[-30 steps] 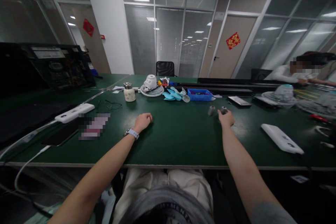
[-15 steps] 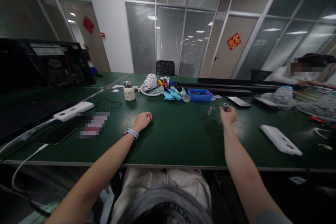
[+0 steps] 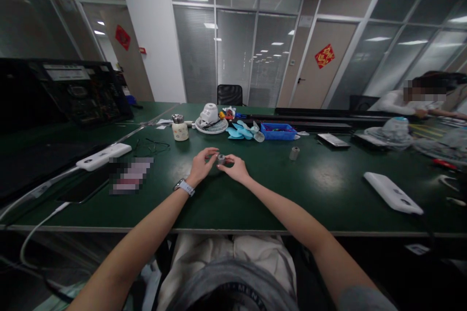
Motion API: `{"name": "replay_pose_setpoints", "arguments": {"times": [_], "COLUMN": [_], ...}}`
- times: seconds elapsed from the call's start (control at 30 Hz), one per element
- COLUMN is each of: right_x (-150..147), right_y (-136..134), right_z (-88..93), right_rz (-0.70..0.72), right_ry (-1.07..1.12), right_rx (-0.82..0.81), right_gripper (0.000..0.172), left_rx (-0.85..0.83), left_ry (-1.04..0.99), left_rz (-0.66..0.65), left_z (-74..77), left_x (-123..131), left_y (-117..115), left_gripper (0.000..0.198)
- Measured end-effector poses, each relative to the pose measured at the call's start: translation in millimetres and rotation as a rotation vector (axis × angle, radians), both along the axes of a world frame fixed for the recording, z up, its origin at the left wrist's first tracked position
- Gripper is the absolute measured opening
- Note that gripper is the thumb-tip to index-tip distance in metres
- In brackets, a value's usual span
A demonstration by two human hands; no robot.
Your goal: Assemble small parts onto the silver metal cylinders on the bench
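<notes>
A small grey metal cylinder (image 3: 221, 159) is upright over the green table in front of me. From its right side, the thumb and fingers of my right hand (image 3: 236, 169) grip it. My left hand (image 3: 203, 164), with a watch on the wrist, is at the cylinder's left side, fingers stretched out and apart from the thumb. Whether its thumb touches the metal I cannot tell. Farther right, a second metal cylinder (image 3: 294, 153) of similar look stands by itself on the table.
Behind my hands are a cream bottle (image 3: 180, 129), a white fan part (image 3: 210, 121), light-blue fan blades (image 3: 242, 130) and a blue tray (image 3: 278, 132). White power banks (image 3: 392, 193) lie at both sides. A person (image 3: 419, 95) sits at the far right.
My right hand has moved left with the metal cylinder, bringing it beside my left hand. My left hand has uncurled its fingers. The other cylinder stays where it was.
</notes>
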State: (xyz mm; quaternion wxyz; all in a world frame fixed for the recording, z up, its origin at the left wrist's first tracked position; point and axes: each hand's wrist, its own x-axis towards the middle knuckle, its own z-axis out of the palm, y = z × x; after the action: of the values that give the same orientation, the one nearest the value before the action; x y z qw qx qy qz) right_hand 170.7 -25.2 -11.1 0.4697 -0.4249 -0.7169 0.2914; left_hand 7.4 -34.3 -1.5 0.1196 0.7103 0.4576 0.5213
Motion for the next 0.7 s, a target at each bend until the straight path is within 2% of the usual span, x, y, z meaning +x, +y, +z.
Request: {"name": "replay_pose_setpoints", "arguments": {"times": [0.2,0.43,0.6,0.7], "right_x": [-7,-6,-8,-6], "right_y": [-2,2,6,3], "right_z": [-4.3,-12.0,-17.8,-16.9], "right_rz": [0.023,-0.031,-0.043,-0.057], "right_ry": [-0.070,-0.126,-0.125,-0.108], "right_rx": [-0.045,0.007,0.004,-0.020], "right_gripper": [0.031,0.033,0.037,0.036], "left_rx": [-0.072,-0.142,-0.102,-0.044], "left_ry": [-0.059,-0.005,-0.041,-0.088], "left_rz": [-0.022,-0.041,-0.004,0.072], "left_z": [4.2,12.5,16.1,18.0], "left_x": [1,2,5,-1], "left_y": [-2,-8,-11,-7], "left_gripper": [0.033,0.033,0.033,0.037]}}
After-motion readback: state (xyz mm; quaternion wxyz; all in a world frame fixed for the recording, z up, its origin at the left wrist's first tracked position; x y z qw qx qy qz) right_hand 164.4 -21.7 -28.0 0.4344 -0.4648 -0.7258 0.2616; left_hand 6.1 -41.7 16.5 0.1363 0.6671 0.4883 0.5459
